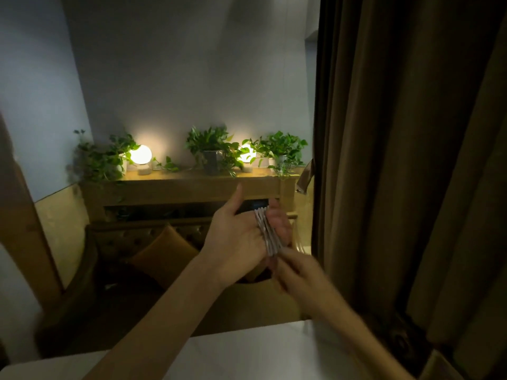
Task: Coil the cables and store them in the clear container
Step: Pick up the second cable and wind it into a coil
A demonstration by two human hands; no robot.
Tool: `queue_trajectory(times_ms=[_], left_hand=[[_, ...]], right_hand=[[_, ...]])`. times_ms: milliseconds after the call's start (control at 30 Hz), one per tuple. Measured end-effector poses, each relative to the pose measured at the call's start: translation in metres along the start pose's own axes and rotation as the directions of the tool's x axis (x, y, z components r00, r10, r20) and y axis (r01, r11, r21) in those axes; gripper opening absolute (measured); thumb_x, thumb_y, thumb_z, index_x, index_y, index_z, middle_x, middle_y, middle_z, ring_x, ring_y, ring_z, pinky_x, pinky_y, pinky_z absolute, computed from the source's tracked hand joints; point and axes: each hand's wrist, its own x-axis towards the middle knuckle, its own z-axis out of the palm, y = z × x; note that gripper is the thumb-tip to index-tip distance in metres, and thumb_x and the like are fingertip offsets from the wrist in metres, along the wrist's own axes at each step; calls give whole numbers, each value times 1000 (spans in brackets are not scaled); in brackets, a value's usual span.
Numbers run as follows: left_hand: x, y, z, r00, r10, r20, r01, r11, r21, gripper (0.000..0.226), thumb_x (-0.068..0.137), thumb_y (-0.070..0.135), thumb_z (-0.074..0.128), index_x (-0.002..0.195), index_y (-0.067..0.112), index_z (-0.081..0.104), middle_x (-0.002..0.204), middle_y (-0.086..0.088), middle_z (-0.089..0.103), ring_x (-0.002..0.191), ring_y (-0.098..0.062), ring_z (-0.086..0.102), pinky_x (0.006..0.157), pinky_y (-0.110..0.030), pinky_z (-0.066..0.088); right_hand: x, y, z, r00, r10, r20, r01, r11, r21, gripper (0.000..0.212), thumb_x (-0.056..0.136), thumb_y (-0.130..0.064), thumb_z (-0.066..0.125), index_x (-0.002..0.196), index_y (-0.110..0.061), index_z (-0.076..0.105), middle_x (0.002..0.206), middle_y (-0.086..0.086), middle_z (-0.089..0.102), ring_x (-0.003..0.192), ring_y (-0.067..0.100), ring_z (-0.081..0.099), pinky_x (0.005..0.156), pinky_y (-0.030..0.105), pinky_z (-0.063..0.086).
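Note:
A pale cable (267, 231) is wound in several loops around the fingers of my left hand (238, 239), which is held up with the palm toward me and the thumb sticking up. My right hand (295, 267) is blurred, just below and to the right of the loops, pinching the cable's lower end against the coil. The clear container is not in view.
A white tabletop (247, 357) fills the bottom edge. Behind it are a dark sofa with a brown cushion (164, 253), a wooden shelf (192, 185) with potted plants and two glowing round lamps, and a brown curtain (411, 160) at the right.

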Motion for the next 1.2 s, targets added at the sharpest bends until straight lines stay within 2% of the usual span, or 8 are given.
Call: queue_trajectory(times_ms=[267, 433, 500, 633, 833, 900, 967, 1200], left_hand=[[19, -14, -39, 840, 355, -410, -85, 833, 547, 67, 88, 62, 32, 96, 4, 64, 98, -21, 55, 80, -23, 54, 76, -35, 47], [-3, -37, -30, 968, 40, -248, 148, 706, 693, 70, 90, 63, 20, 117, 10, 56, 105, -14, 62, 101, -29, 62, 89, -37, 49], [-13, -40, -22, 991, -59, -121, 128, 696, 707, 63, 90, 59, 19, 91, 9, 57, 81, -11, 54, 71, -17, 58, 70, -26, 52], [-27, -35, -13, 994, -82, 77, 8, 733, 680, 28, 93, 33, 39, 80, 14, 54, 74, -3, 48, 66, -12, 51, 64, -23, 49], [-29, -33, -23, 991, -72, 114, -14, 785, 619, 23, 87, 37, 60, 83, 14, 58, 77, -4, 57, 73, -15, 59, 73, -30, 51], [-30, -29, -29, 998, -39, 49, -7, 710, 704, 31, 89, 40, 56, 91, 9, 60, 85, -8, 62, 82, -20, 62, 80, -36, 52], [-29, -27, -36, 1000, -11, -14, 18, 651, 759, 39, 90, 37, 45, 101, 1, 57, 95, -14, 64, 89, -24, 63, 86, -39, 52], [-24, -30, -40, 995, -44, -94, 94, 759, 644, 42, 90, 32, 48, 108, -5, 55, 96, -18, 64, 86, -25, 64, 78, -33, 54]], right_hand=[[-23, -24, -16, 973, 94, 212, 50, 809, -586, 18, 96, -41, 43, 107, -36, 57, 80, -18, 56, 72, 2, 58, 61, 16, 43], [-4, -31, -46, 941, -335, 37, 210, 498, -841, 16, 87, -24, 62, 101, -29, 66, 89, -6, 68, 79, 13, 64, 64, 25, 47], [4, -18, -58, 909, -416, -12, 293, 661, -691, 12, 86, -25, 62, 95, -27, 69, 90, -9, 67, 83, 8, 63, 67, 20, 49], [3, -4, -40, 995, -93, -27, 93, 996, 9, 26, 92, -24, 49, 102, -12, 70, 97, 2, 69, 93, 17, 67, 78, 26, 57], [-14, -6, 4, 934, 349, 80, -341, 798, 498, 38, 99, -27, 40, 92, 6, 57, 58, 5, 60, 47, 18, 56, 46, 26, 48], [-18, -6, 8, 931, 360, 66, -331, 751, 571, 43, 99, -31, 43, 110, 8, 55, 81, 26, 63, 71, 43, 61, 65, 46, 57], [-23, -5, 7, 929, 358, 98, -336, 697, 634, 40, 96, -39, 44, 119, -10, 61, 108, 17, 69, 100, 31, 67, 80, 41, 58], [-22, -5, 14, 914, 404, 26, -322, 684, 655, 38, 86, -42, 50, 105, -16, 69, 108, 18, 68, 99, 25, 69, 80, 33, 55]])
